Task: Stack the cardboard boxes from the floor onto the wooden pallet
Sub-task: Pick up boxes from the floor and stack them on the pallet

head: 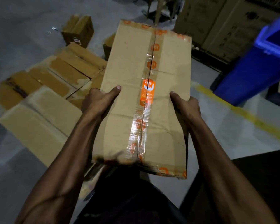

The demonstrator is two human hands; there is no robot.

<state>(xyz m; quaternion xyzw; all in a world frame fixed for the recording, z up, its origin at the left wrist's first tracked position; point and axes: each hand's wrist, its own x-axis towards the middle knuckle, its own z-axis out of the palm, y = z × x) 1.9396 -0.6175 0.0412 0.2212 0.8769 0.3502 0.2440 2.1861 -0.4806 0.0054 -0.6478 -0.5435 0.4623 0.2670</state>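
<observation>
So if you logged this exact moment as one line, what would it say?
phase: carrying | left hand: grips taped box left edge | right hand: grips right edge | box: off floor | other boxes: lying left | pallet: not seen

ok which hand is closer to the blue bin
Right. The right hand grips the held box's edge on the blue bin's side; the left hand grips the opposite edge.

A warehouse: bare concrete floor (23, 21); yellow floor line (242, 110); stacked printed cartons (225, 21).
</observation>
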